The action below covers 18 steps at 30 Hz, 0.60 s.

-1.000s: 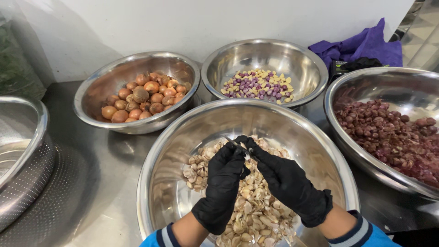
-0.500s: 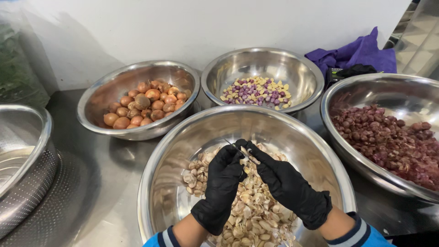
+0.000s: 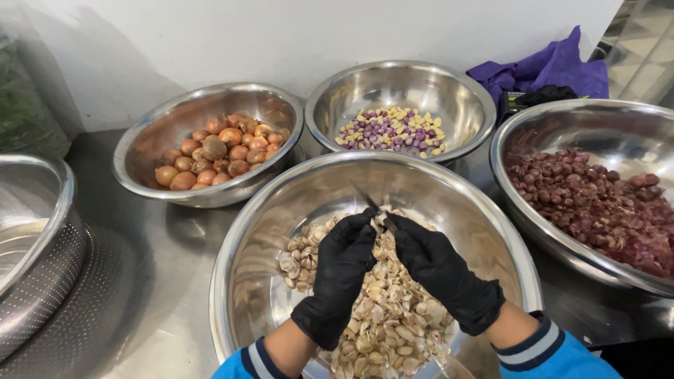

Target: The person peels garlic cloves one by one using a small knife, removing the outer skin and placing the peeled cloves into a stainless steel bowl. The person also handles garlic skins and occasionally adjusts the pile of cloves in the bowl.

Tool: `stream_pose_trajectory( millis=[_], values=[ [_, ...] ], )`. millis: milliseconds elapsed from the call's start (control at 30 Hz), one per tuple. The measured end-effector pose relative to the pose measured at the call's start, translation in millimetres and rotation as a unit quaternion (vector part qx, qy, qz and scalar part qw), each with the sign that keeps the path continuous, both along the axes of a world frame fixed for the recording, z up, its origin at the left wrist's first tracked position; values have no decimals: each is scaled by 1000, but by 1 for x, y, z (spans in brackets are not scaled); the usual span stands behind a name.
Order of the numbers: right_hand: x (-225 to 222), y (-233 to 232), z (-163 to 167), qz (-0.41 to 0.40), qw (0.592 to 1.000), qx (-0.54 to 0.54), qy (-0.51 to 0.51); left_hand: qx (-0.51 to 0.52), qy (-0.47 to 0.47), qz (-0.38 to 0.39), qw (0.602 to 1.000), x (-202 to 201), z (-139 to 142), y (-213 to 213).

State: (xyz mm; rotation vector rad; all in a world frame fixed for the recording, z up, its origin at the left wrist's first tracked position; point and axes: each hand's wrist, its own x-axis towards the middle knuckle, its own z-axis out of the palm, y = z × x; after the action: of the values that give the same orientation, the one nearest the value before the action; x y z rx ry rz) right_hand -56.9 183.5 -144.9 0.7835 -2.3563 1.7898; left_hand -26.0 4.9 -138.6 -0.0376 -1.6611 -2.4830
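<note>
Near view: two forearms in blue sleeves with dark and white cuffs rise from the lower edge, both hands in black, slightly glossy gloves. The left hand (image 3: 342, 277) is angled up and to the right, its fingers curled; the right hand (image 3: 439, 270) is angled up and to the left. The fingertips of both meet over the middle of the large steel bowl (image 3: 242, 281), each grip pinched together on one small garlic clove (image 3: 380, 222); a thin dark blade tip (image 3: 369, 201) projects just above the meeting point, and which hand carries it cannot be told. Beneath the hands lies a heap of pale, papery garlic cloves and skins (image 3: 382, 326), beige to cream, irregular in shape, filling the bowl's floor. The bowl is round, polished and reflective, standing on a brushed steel bench (image 3: 140, 295). At the left edge sits a perforated steel colander (image 3: 42, 281). At the right, a wide steel bowl (image 3: 519, 140) holds dark red, matte peeled skins (image 3: 597, 203). Farther back, a bowl at left (image 3: 147, 140) contains round, smooth, orange-brown shallots (image 3: 217, 151); a bowl at centre (image 3: 323, 105) contains small purple and yellow pieces (image 3: 393, 131). Behind these lies a crumpled purple cloth (image 3: 547, 70) against a white wall (image 3: 281, 42).
</note>
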Motion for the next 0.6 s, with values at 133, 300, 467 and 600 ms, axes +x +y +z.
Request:
stream_pose_trajectory(
  millis=[133, 300, 467, 600],
  values=[
    [4, 4, 2, 3, 994, 4, -111, 63, 2, -45, 997, -4, 5, -6],
    [13, 7, 27, 56, 989, 54, 129, 70, 35, -31, 996, -10, -7, -5],
    [15, -7, 36, 8, 989, 124, 79, 38, 65, 24, 997, -17, -30, -4],
    [15, -7, 25, -8, 988, 125, 96, 23, 81, 50, 995, -18, -38, -1]
  ],
)
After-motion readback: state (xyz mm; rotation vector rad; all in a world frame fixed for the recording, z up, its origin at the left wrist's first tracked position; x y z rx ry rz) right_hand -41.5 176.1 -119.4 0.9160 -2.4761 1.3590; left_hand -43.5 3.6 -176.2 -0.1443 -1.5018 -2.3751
